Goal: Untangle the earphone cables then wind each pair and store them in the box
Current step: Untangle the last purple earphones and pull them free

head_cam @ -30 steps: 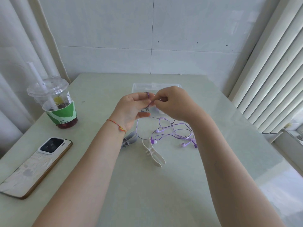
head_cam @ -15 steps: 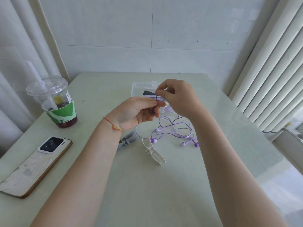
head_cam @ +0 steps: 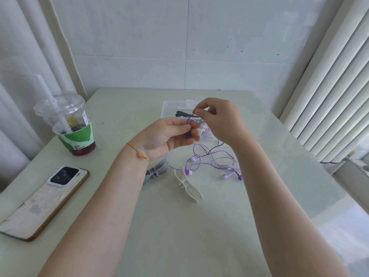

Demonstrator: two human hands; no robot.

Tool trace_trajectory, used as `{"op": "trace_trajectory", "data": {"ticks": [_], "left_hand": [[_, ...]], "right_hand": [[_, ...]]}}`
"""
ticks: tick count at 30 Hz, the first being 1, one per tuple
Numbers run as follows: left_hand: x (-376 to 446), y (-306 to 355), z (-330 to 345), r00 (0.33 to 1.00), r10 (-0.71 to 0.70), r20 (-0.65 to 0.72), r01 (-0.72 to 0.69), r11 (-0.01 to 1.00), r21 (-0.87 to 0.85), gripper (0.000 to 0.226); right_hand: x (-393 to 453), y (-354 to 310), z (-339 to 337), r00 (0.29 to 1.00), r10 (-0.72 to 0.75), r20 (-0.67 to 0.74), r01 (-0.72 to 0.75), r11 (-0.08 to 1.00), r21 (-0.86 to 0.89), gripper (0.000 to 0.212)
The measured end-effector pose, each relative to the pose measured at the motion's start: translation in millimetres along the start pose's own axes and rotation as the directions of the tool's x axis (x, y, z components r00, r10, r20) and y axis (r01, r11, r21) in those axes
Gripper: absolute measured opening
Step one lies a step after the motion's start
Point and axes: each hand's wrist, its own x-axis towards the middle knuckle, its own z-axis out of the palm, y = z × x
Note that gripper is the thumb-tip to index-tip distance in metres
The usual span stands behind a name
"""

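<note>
1. Comparing with a second ago, the hands have come apart. They were pinched together right over the box; now the right hand has lifted up and away, thumb and forefinger pinching the purple cable, other fingers loosely curled.

2. The left hand has turned palm-up and dropped a little. Its fingers are curled round the dark purple plug end, with the cable looping over its fingertips.

3. So my read is that winding has started: plug anchored in the left, the right drawing cable round the left's fingers. I can only make out a turn or so, so it's early days.

4. The rest of the purple earphones lie in a loose tangle on the table, just this side of the clear box, buds near the white clip. Looks like two pairs there, but can't say how knotted they are.

5. The box already has something dark in it, can't tell what. A grey clip sits half hidden under the left wrist.

6. Nothing purple is stored yet, plenty left to do.
</note>
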Motion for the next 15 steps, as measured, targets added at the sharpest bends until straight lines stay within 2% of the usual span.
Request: {"op": "trace_trajectory", "data": {"ticks": [3, 6, 9, 15], "left_hand": [[0.0, 3.3, -2.1, 1.000, 0.003, 0.016, 0.001, 0.979, -0.205, 0.023], [3.3, 4.7, -5.6, 0.997, -0.038, -0.060, 0.016, 0.942, -0.334, 0.023], [5.3, 3.2, -7.4, 0.983, -0.091, -0.161, 0.043, 0.960, -0.278, 0.023], [3.6, 1.2, -0.9, 0.979, -0.138, -0.152, 0.119, 0.985, -0.125, 0.024]], "right_hand": [[-0.8, 3.1, 4.1, 0.994, 0.039, 0.098, -0.036, 0.999, -0.033, 0.015], [-2.6, 2.5, 6.4, 0.987, 0.046, 0.155, -0.034, 0.997, -0.075, 0.015], [-0.3, 3.1, 6.3, 0.997, 0.035, 0.075, -0.029, 0.997, -0.077, 0.016], [0.1, 3.3, 5.3, 1.000, 0.022, 0.010, -0.021, 0.999, -0.042, 0.016]]}}
